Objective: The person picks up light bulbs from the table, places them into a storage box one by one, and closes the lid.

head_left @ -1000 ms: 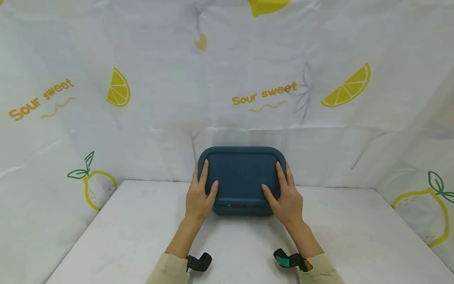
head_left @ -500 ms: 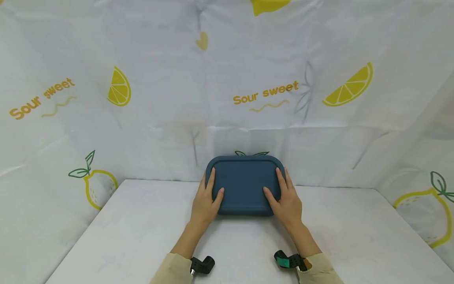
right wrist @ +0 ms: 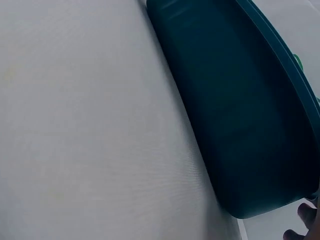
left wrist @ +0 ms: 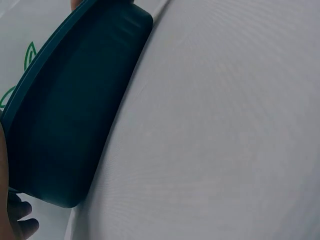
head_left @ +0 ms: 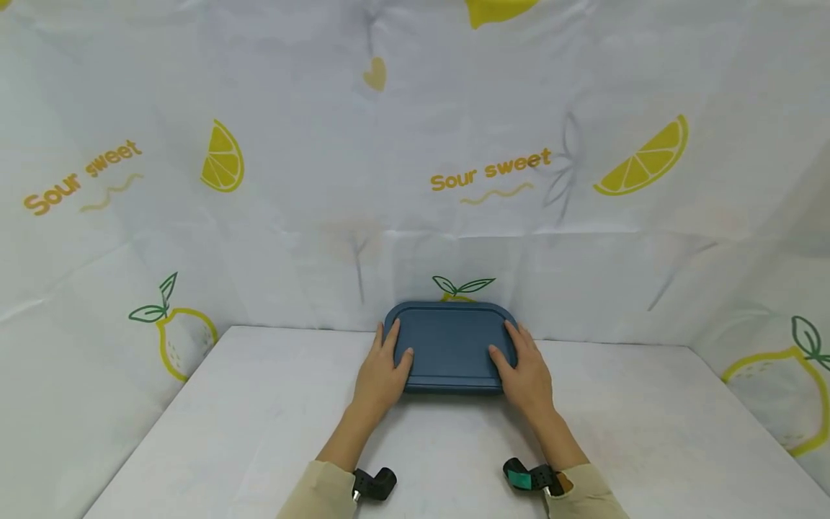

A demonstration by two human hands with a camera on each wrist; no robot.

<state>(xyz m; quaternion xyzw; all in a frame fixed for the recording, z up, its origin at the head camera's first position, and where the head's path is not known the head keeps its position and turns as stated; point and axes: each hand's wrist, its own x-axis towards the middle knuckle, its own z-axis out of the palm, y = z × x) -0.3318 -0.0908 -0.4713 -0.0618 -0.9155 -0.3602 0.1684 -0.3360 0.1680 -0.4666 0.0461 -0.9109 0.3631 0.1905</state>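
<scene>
A dark blue lid with rounded corners lies over a matching rectangular box on the white table. In the head view only a thin strip of the box shows below the lid's near edge. My left hand holds the lid's left end, thumb and index finger on its top, other fingers down the side. At the right end my right hand grips it the same way. In the right wrist view the box stands on the table under the lid's rim. What the box contains is hidden.
The white table stretches to both sides and in front of the box. Close behind it hangs a white curtain printed with lemons and lettering, which also runs along both sides.
The lid, tilted with a gap at its near edge a second ago, has come down over the box. Both hands moved down with it, and the coloured contents no longer show.
</scene>
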